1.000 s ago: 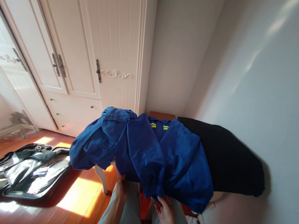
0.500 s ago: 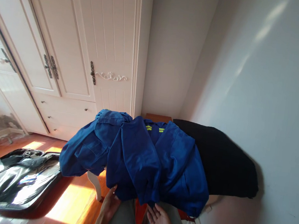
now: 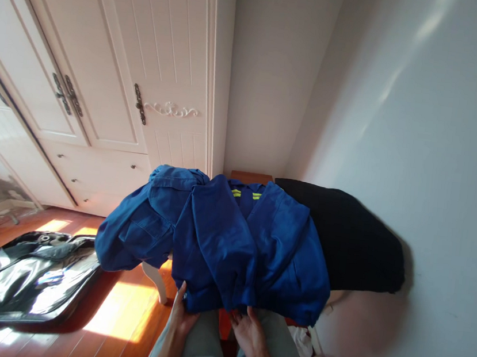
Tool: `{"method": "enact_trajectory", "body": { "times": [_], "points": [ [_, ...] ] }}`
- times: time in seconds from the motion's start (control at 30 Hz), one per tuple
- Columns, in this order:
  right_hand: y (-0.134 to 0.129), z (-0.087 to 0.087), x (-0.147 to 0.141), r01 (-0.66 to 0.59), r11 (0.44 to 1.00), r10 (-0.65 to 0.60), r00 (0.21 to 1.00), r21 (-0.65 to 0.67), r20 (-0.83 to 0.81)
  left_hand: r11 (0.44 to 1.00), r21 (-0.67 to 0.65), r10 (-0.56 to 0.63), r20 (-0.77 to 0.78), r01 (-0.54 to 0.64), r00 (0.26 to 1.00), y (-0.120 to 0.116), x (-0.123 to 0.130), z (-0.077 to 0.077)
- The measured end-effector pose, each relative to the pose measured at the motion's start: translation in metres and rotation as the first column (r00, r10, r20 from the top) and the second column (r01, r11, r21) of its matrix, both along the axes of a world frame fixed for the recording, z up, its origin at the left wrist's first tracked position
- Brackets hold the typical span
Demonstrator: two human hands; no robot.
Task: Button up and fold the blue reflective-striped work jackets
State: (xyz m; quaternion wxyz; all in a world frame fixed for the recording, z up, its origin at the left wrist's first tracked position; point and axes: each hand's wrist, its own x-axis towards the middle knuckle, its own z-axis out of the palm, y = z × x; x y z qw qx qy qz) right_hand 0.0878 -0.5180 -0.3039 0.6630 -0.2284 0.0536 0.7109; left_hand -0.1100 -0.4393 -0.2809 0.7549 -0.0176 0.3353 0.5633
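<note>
A dark blue work jacket [image 3: 221, 246] lies front up before me, its collar away from me and a sleeve folded across its front. Two short yellow-green stripes show inside the neck. At the near left corner my left hand [image 3: 183, 313] pinches the hem, thumb on top and fingers beneath. My right hand [image 3: 249, 331], palm up, has its thumb and fingertips at the near edge by the folded cuff, closed on the cloth; some fingertips are hidden under it. Left of the jacket is a bunched, lighter blue garment [image 3: 141, 224].
Black cloth [image 3: 344, 238] lies to the right, against the white wall [image 3: 448, 169]. On the wooden floor [image 3: 122, 309] at left lies an opened black suitcase [image 3: 70, 308] with things inside. A cream wardrobe [image 3: 126, 60] stands behind. White cloth [image 3: 302, 341] sits low at right.
The view has tilted and shifted slightly. My right hand has moved in closer under the near edge, and its fingers are less spread. The garments keep their layout.
</note>
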Motion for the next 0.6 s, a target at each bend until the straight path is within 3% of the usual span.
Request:
{"method": "enact_trajectory", "body": {
  "times": [0.1,0.2,0.37,0.47,0.6],
  "points": [
    [-0.01,0.01,-0.002,-0.004,0.999,0.004,1.0,0.034,0.008,0.998,0.061,-0.031,0.03,0.029,0.999,-0.006,-0.005,-0.001],
    [-0.027,0.024,-0.001,-0.026,0.997,0.023,0.999,0.066,0.042,0.988,0.156,-0.005,0.13,-0.016,0.991,-0.016,-0.017,-0.011],
    [-0.059,0.055,0.004,-0.058,0.992,0.047,0.994,0.108,0.098,0.941,0.326,-0.014,0.291,-0.086,0.957,-0.054,-0.022,-0.021],
    [-0.061,0.081,0.0,-0.052,0.998,0.048,0.992,0.034,0.115,0.964,0.267,-0.064,0.245,-0.004,0.967,-0.081,-0.006,-0.004],
    [-0.046,0.107,-0.015,0.057,0.982,-0.01,0.968,-0.18,0.251,0.966,0.227,-0.162,0.172,0.121,0.972,-0.102,0.027,0.035]
  ]
}}
